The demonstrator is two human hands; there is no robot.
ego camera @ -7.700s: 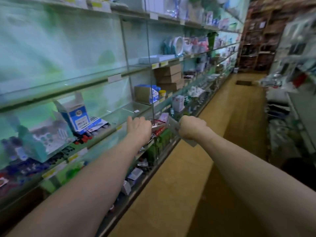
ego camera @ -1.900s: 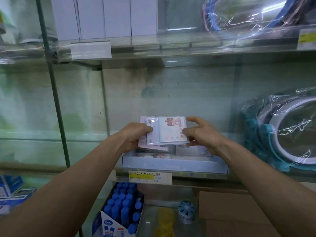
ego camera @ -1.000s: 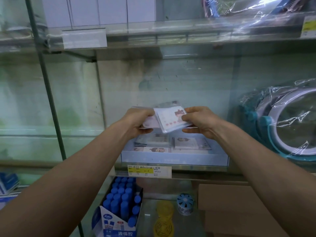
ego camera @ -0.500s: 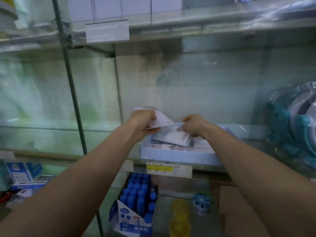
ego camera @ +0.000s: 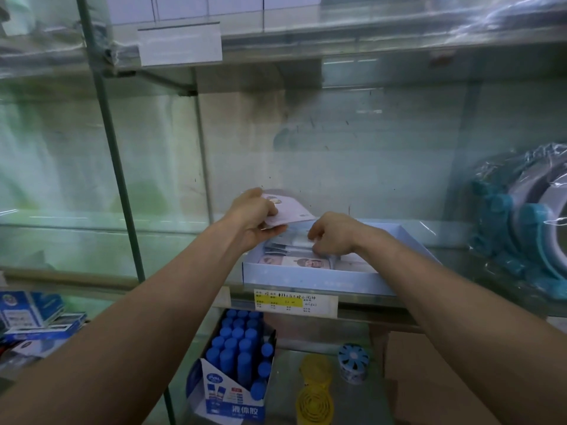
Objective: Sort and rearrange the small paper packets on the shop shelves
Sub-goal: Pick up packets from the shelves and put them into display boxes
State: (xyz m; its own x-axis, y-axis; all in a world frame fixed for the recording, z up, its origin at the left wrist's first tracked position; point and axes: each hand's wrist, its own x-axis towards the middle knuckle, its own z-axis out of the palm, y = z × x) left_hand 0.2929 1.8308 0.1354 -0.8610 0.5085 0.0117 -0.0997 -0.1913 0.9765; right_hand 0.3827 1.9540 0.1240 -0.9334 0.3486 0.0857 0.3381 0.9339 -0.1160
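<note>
Paper packets lie in rows inside a shallow pale-blue box at the front of the glass shelf, directly above a yellow price label. The print on the packets is too blurred to read. The right forearm covers the right part of the box interior, and the plastic-wrapped rings at the far right are cut off by the frame edge. The fingertips of the right hand are hidden beneath its knuckles, and the left hand covers the left end of the pink packets it carries. Half a second ago the right hand held a wrapped packet tilted above the box; that packet is now down on the stack in the left rear part of the box, nearly flat. The left hand remains above the rear left corner of the box. Left grip: closed, thumb on top and fingers beneath, pinching the pink packets clear of the box. Right grip: narrow, fingers curled down over the right end of the wrapped packet, holding it against the stack
</note>
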